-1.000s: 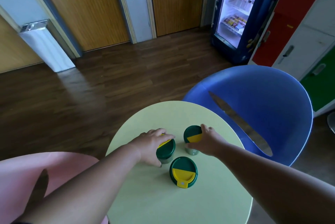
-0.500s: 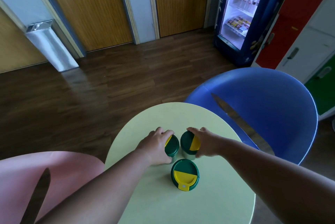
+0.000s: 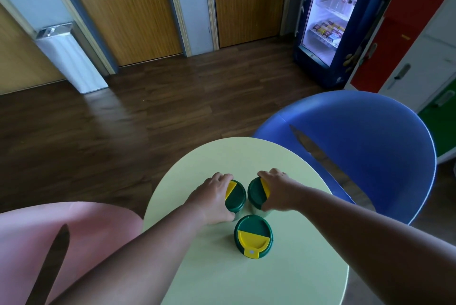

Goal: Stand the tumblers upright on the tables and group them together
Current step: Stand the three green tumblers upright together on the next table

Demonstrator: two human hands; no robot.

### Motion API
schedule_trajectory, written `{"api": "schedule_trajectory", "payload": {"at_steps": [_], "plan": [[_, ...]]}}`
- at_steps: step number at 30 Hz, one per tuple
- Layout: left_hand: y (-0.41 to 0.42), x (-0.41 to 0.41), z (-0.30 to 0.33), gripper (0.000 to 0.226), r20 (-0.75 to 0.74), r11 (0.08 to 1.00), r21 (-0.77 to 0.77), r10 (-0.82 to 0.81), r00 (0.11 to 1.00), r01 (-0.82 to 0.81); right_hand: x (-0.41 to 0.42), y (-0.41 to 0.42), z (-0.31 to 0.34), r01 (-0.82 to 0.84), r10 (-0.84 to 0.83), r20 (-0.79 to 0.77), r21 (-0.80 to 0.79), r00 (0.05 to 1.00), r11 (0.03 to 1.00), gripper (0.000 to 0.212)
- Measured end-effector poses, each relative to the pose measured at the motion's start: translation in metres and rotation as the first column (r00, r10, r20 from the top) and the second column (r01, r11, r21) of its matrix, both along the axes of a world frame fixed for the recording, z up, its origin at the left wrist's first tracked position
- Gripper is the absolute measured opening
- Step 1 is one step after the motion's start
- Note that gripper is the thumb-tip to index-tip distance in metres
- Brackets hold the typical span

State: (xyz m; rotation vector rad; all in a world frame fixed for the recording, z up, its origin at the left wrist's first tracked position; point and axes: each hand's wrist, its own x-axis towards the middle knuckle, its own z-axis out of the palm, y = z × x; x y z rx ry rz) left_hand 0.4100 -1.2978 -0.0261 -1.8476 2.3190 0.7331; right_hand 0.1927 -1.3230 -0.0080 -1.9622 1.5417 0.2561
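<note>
- Three tumblers stand upright on the round pale-green bench (image 3: 283, 277), all with green lids and yellow flip tabs; the lids are on, so what is inside cannot be told.
- Nearest, at about 6 o'clock of the group, the free tumbler (image 3: 253, 236) stands alone, touched by neither hand, its yellow tab toward the person.
- Just beyond it, at 11 o'clock, the left tumbler (image 3: 235, 197) is held by the left hand (image 3: 212, 199), fingers curled around its outer side and over the lid edge.
- At 1 o'clock, the right tumbler (image 3: 256, 195) is gripped the same way by the right hand (image 3: 277, 192), wrapped around its outer side.
- The two held tumblers sit just beside each other with a thin gap; the free one is close below them, so the grouping looks almost finished.
- Risk: pushing the pair together too fast could knock one against the other or tip it, since the grip sits high, near the lids.
- Risk: a withdrawing forearm could brush the free tumbler and topple it.
- Farther off, a pink chair (image 3: 81, 238) sits at 8 o'clock and a blue chair (image 3: 370, 137) at 2 o'clock.
- Farthest, a lit drinks fridge (image 3: 330, 16) holds bottles and cartons on its shelves.
</note>
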Motion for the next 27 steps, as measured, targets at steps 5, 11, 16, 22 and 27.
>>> {"api": "schedule_trajectory", "payload": {"at_steps": [5,11,16,22,27], "plan": [[0.001,0.002,0.001,0.088,-0.002,1.0,0.012,-0.029,1.0,0.029,-0.004,0.0,0.0,-0.118,0.118,-0.034,-0.007,0.992,0.993,0.101],[0.004,0.007,-0.002,0.093,-0.013,1.0,0.004,-0.021,1.0,0.021,-0.001,0.009,-0.008,0.106,-0.106,0.018,-0.052,0.994,0.993,0.104],[0.004,0.005,-0.001,0.09,-0.031,1.0,-0.011,-0.02,0.999,0.02,-0.006,0.007,-0.009,0.078,-0.075,0.083,-0.025,0.994,0.997,0.102],[0.004,0.004,0.0,0.089,-0.028,0.999,-0.005,-0.035,0.999,0.035,-0.009,0.004,-0.009,0.043,-0.04,0.081,-0.031,0.996,0.999,0.103],[0.004,0.004,0.0,0.089,-0.029,1.0,-0.004,-0.015,0.999,0.015,-0.009,0.005,-0.01,0.044,-0.042,0.081,-0.027,0.996,0.999,0.104]]}}
